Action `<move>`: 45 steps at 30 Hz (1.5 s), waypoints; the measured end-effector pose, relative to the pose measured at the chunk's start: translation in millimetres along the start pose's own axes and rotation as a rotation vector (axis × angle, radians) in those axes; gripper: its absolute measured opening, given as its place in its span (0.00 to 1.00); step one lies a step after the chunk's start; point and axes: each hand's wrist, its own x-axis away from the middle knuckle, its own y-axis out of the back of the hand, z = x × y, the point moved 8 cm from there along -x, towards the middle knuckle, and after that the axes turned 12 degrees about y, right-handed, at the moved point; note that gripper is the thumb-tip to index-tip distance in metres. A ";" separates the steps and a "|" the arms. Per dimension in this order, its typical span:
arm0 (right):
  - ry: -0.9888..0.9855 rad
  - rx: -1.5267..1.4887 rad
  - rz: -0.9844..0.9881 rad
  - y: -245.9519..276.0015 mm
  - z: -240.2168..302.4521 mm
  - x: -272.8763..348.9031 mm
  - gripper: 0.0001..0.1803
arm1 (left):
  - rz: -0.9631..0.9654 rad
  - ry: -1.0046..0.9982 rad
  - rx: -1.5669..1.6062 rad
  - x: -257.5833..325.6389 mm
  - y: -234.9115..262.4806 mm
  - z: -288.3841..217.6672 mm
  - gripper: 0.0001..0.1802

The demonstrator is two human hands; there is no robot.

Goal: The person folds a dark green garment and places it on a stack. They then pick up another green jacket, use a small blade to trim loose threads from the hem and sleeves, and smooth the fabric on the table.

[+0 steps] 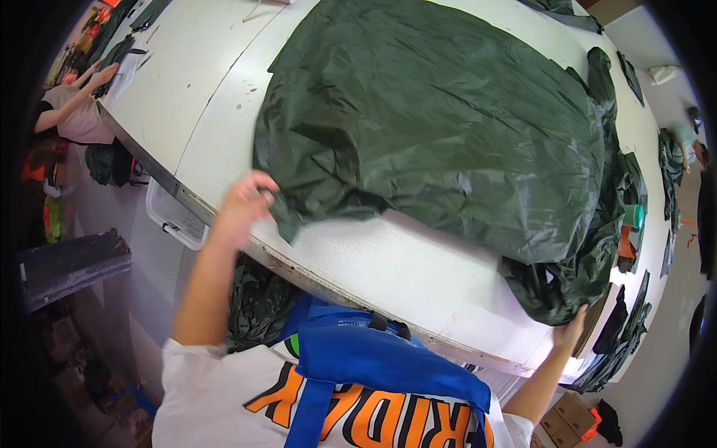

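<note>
A large piece of dark green, shiny waterproof fabric (448, 112) lies spread and wrinkled over the white table (373, 257). My left hand (246, 209) is at its near left corner, fingers curled in and slightly blurred, with the fabric's edge against the fingertips. Far to the right, my right hand (573, 328) grips a bunched, hanging part of the same fabric near the table's front edge. Most of the right fingers are hidden behind the cloth. Between my hands the near edge of the fabric sags in folds.
More dark green cloth (620, 328) and a green-topped roll or cup (633, 216) are at the right. Under the table's front edge sit a white plastic bin (175, 213) and dark bagged material (258, 302). Another person's hands (104, 75) work at the far left.
</note>
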 end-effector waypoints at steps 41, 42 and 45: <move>0.386 1.291 0.167 -47.7 42.6 -273.7 0.33 | -0.499 -0.046 -1.390 -127.5 -1.6 16.1 0.38; 0.606 1.514 0.196 -82.8 52.8 -277.0 0.25 | -0.518 -0.019 -1.379 -116.4 1.6 17.4 0.38; 0.599 1.778 -0.035 -51.4 75.0 -290.0 0.20 | -0.467 -0.054 -1.365 -103.8 -33.5 4.9 0.36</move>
